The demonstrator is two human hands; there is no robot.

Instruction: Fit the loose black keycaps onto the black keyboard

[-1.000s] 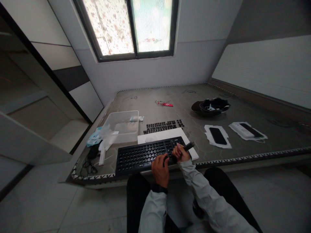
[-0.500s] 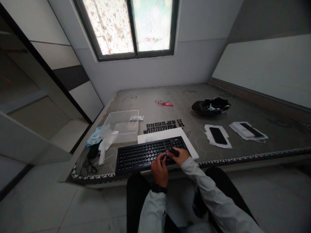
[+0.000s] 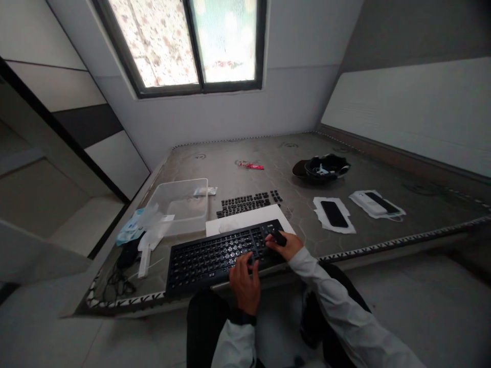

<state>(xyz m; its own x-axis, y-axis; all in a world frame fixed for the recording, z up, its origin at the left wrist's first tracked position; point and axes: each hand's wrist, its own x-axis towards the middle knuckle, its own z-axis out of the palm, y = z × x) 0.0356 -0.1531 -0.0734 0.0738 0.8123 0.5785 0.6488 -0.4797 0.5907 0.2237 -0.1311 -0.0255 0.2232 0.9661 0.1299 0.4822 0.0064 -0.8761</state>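
A black keyboard (image 3: 215,255) lies at the near edge, its keycaps off and the bare switch grid showing. My right hand (image 3: 289,246) is wrapped round a short black-handled tool (image 3: 280,237) above the keyboard's right end; the tip is too small to make out. At the keyboard's front edge, my left hand (image 3: 244,281) has its thumb and fingers curled towards each other, with a small dark spot between them that I cannot identify. Behind the keyboard, loose black keycaps (image 3: 245,203) lie in rows. A white sheet (image 3: 249,220) is partly under the keyboard.
To the left stand a clear plastic box (image 3: 187,204), a blue packet (image 3: 130,227), a white strip (image 3: 144,260) and a black cable (image 3: 117,286). A red packet (image 3: 253,166) and a black cap (image 3: 322,168) lie farther back. Two phones (image 3: 333,213) rest on white wrapping at right.
My hands have come apart: the left has moved left and down along the keyboard's front edge, while the right still holds the tool. The whole view has shifted slightly.
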